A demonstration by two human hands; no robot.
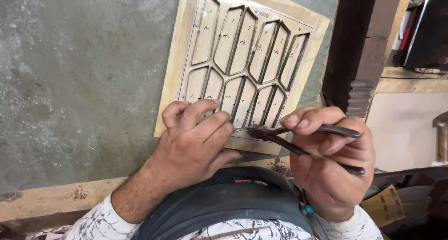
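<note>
Nearest to me, at the bottom edge, a dark rounded band point(224, 198) covers my lap, and my white marbled sleeves point(93, 223) are cut off by the frame; what the band belongs to I cannot tell. Both forearms run out of view below; the far corner of the wooden board point(170, 88) is cropped at the top, and its near edge is hidden behind my hands. On the board sits a cutting die point(242, 58) of thin dark metal strips bent into long pointed cells; a clear sheet with pen marks lies over it, too small to make out.

My left hand point(193, 144) lies flat on the near left part of the die, fingers curled loosely and pressing down; its grip closes on nothing I can see, and the cells under the palm are hidden. My right hand point(326, 160) has its grip wrapped firmly around the two dark handles of a pair of pliers point(298, 139), thumb laid along the upper handle; the handles stand slightly apart. The pliers' nose meets the die's near edge just beside my left fingertips; whether the nose pinches a strip I cannot tell.

Everything rests on a grey concrete floor point(79, 72); dim clutter at right is hard to read.
</note>
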